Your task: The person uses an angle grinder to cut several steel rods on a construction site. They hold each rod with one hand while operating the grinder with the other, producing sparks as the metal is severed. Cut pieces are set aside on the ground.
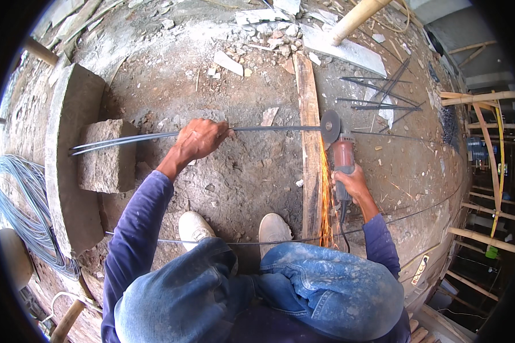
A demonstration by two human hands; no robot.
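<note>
My left hand is closed around a small bundle of thin steel rods, which runs from left to right across the ground. In my right hand is an angle grinder, gripped by its body. Its cutting disc meets the rods just past a wooden plank that lies under them. Orange sparks stream from the disc toward my knees along the plank. The rods' left ends rest over a rough concrete block.
A long concrete slab stands beside the block, with coiled wire left of it. Cut rods lie crossed at the far right. Rubble and a bamboo pole are at the back. Bamboo framing borders a drop on the right.
</note>
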